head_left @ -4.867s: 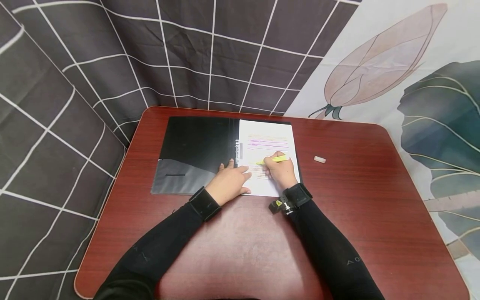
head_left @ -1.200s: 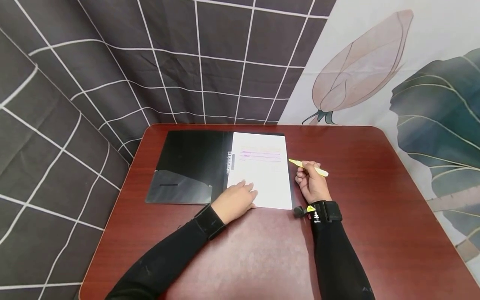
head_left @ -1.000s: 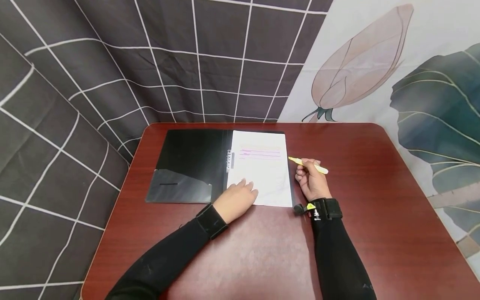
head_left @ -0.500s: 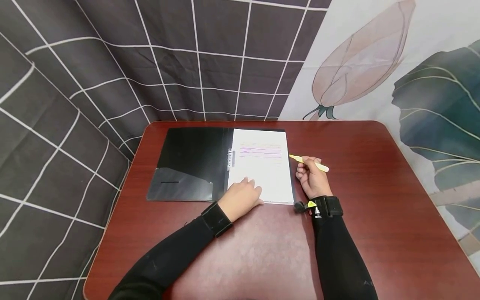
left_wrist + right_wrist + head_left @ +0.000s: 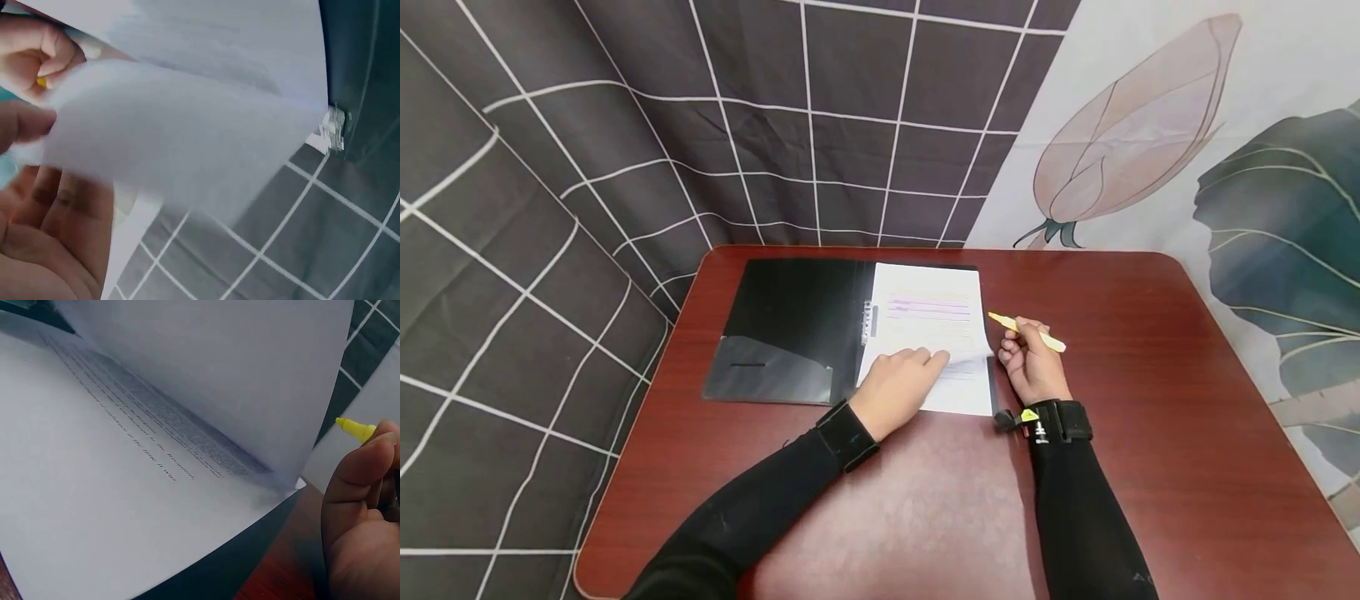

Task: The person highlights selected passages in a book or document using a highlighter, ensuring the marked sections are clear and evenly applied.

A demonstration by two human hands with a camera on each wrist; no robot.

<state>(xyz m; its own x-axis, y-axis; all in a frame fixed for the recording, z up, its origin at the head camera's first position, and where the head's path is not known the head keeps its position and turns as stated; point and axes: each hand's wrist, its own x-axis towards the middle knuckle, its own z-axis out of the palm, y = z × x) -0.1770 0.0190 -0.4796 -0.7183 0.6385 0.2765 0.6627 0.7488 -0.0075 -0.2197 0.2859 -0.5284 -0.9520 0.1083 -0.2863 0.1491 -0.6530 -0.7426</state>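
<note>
At far left we see a dark curtain (image 5: 640, 125) with a white grid, and next the one binder (image 5: 797, 300), lying spread open on the one bench (image 5: 1142, 400), its black cover flat and a clear pocket (image 5: 767, 371) across the cover's near part. We count two sleeves, both black; the left sleeve (image 5: 752, 500), with a wristband (image 5: 847, 436), reaches in from the near edge to the left hand (image 5: 901, 387). That hand is nearly closed, pinching the near part of the top sheet (image 5: 928, 283) between thumb and fingers. We can make out two sheets, the top sheet and the lower sheet (image 5: 962, 392); both have their long axis running away from us, and the top one, marked with purple lines, curls up at its near end, baring print on the one beneath. The metal clip (image 5: 867, 322) stands along their left edge. Just beyond the right edge is the one highlighter (image 5: 1003, 321), its yellow tip pointing left and away from us, its long axis slanting back toward near right. The right hand (image 5: 1033, 367) has its fingers curled, gripping the barrel between thumb and forefinger. A second wristband (image 5: 1063, 421) circles the right sleeve (image 5: 1078, 508). At far right hangs a pale backdrop (image 5: 1131, 142) with one pink bud.
</note>
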